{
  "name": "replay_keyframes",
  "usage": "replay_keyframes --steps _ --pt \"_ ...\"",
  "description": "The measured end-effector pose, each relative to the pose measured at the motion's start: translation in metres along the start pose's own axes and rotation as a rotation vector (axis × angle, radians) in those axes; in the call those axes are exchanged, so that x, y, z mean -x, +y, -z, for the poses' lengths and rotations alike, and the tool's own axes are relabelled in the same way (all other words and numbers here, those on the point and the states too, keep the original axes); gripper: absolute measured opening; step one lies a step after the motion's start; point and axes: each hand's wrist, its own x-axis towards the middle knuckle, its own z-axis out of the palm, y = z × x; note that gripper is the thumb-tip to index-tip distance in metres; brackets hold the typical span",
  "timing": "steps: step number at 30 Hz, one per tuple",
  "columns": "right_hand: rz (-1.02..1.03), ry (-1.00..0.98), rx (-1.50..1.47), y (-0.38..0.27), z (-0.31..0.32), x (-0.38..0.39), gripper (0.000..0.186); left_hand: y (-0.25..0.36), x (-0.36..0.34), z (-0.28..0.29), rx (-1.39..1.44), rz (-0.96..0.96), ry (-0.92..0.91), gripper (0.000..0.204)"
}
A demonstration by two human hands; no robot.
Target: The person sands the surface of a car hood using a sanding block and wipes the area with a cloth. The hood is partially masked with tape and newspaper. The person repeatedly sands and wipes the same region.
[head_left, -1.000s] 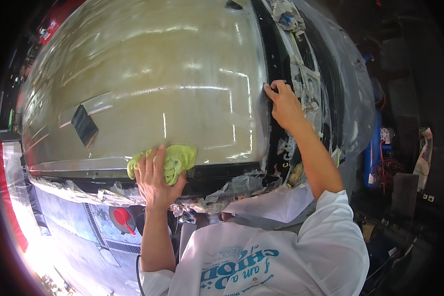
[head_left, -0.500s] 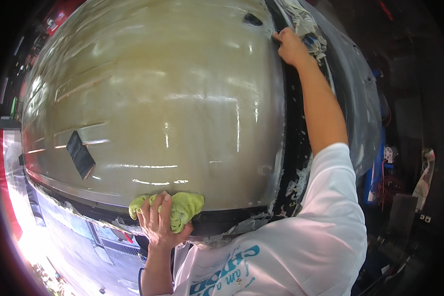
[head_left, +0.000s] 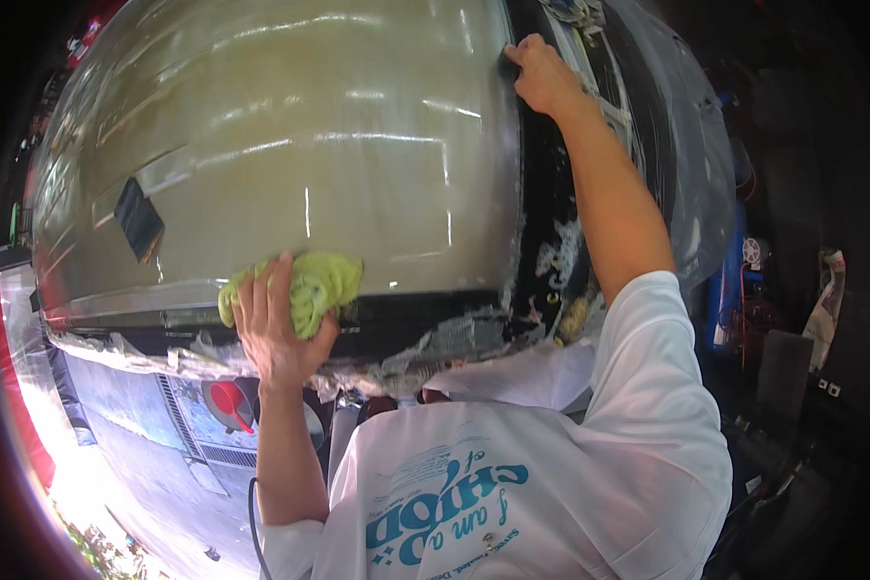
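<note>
A large, glossy, beige-grey curved panel point(head_left: 261, 184), apparently a vehicle's roof, lies before me, wet and shining in streaks. My left hand point(head_left: 278, 333) grips a yellow-green cloth point(head_left: 327, 280) at the panel's near edge, fingers laid over it. At the far right edge, my right hand point(head_left: 543, 77) is closed with its fingertips on a small dark piece point(head_left: 508, 65), pressed against the border of the panel. I cannot make out its exact kind. A dark rectangular sheet point(head_left: 139, 220), like sandpaper, lies flat on the panel at the left.
Black trim with torn masking film point(head_left: 474, 333) runs along the near edge. Clear plastic sheeting point(head_left: 696, 184) covers the right side, with crumpled paper point(head_left: 577, 12) at the top. A red dipper point(head_left: 228, 398) is below at the left. Dark equipment stands at right.
My view has shifted, so the panel and sheet sit higher in the picture. My right hand has moved nearer along the right edge. The dark piece at the top of the panel has left view.
</note>
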Motion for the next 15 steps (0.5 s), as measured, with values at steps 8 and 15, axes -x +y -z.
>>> replay_keyframes --steps 8,15 --pt "0.012 -0.007 -0.019 -0.029 -0.002 0.159 0.042 0.008 -0.004 -0.003 0.025 -0.025 0.060 0.080" --pt "0.047 -0.022 -0.014 -0.070 0.002 0.278 0.050 0.004 0.001 -0.001 0.023 -0.022 0.016 0.080"
